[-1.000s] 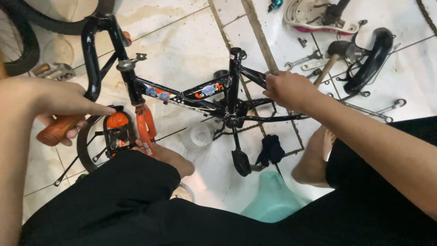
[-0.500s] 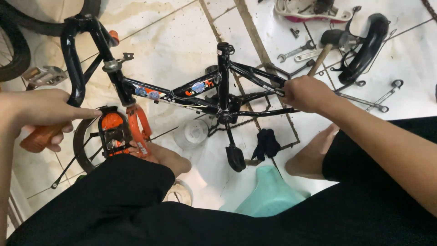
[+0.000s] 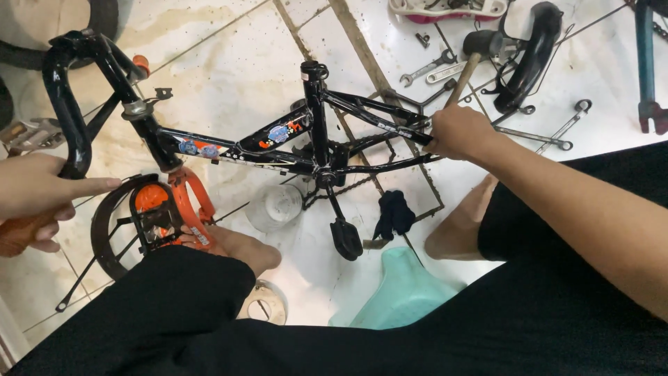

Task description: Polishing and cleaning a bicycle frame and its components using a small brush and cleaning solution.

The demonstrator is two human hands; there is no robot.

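Note:
A small black bicycle frame [image 3: 278,143] with coloured stickers lies on its side on the tiled floor. My right hand [image 3: 456,132] grips the frame's rear stays at the right end. My left hand [image 3: 42,188] is at the left edge, closed around an orange-brown wooden handle [image 3: 17,237], index finger pointing right toward the black handlebar [image 3: 66,111]. The orange fork [image 3: 191,202] and a black mudguard [image 3: 104,223] sit near my left foot. A pedal and crank [image 3: 344,233] hang below the frame, with the chain [image 3: 362,184] loose.
Wrenches [image 3: 428,69], a hammer [image 3: 473,52] and a black curved mudguard [image 3: 532,49] lie at the upper right. A clear plastic cup [image 3: 275,205], a dark cloth [image 3: 393,212] and a teal plastic stool [image 3: 403,292] are between my legs. A tyre [image 3: 97,17] is upper left.
The view has shifted, so the frame sits higher and more central. My right hand stays on the rear stays; my left hand has slid toward the left edge with the handle.

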